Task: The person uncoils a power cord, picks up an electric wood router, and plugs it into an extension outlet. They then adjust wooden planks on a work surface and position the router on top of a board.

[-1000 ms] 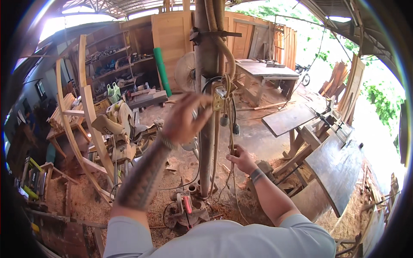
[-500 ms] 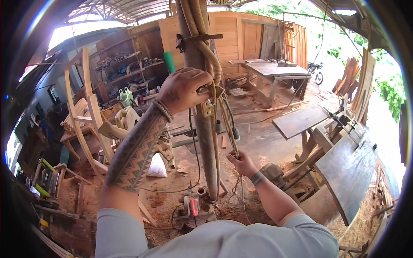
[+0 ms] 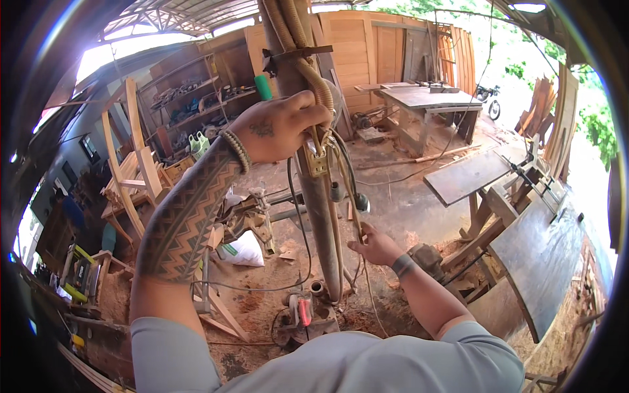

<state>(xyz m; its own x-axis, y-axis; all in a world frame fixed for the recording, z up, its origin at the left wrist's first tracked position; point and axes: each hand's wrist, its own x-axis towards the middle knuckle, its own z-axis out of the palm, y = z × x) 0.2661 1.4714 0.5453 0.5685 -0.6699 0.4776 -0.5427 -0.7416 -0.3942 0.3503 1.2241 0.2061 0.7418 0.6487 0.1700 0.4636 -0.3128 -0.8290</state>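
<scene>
Outlet (image 3: 318,164) dusty yellow, left hand (image 3: 276,129) curled above (grip hidden), right hand (image 3: 377,246) pinching tan cords (image 3: 352,194)

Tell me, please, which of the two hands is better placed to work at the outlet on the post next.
Probably the left hand: it is raised just above the outlet on the post, while the right hand is lower down, at the hanging cords.
</scene>
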